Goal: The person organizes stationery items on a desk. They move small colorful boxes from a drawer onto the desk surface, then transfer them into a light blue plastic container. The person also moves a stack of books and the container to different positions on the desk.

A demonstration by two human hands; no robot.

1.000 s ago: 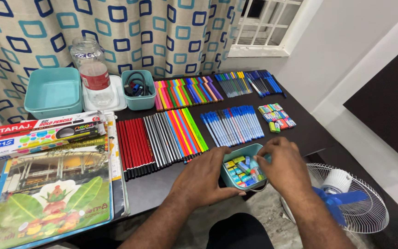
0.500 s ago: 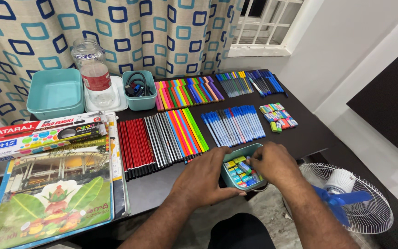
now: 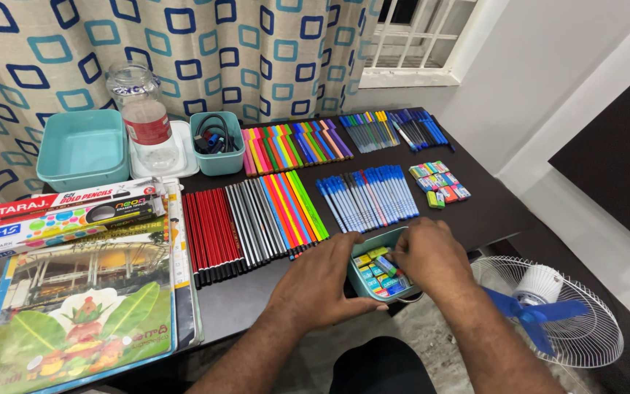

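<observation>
A small teal tub [image 3: 364, 242] full of little colourful erasers [image 3: 375, 268] sits at the front edge of the dark table [image 3: 479, 211]. My left hand [image 3: 316, 286] grips the tub's left side. My right hand [image 3: 432, 255] reaches into the tub from the right, its fingertips pinched among the erasers; whether one is held I cannot tell. Beyond the tub lie a row of blue pens [image 3: 367, 197] and a small group of sorted erasers [image 3: 439, 184].
Rows of red, grey and neon pencils [image 3: 253, 219], markers [image 3: 297, 142] and more pens [image 3: 395, 131] cover the table. Left: pencil boxes [image 3: 60, 215], picture books [image 3: 74, 314], a teal box [image 3: 83, 149], a plastic jar [image 3: 144, 117], a tub with cables [image 3: 217, 142]. A fan [image 3: 548, 310] stands at right.
My right hand has moved from the tub's right rim down into the tub, fingers closing among the erasers. My left hand has stayed on the tub.
</observation>
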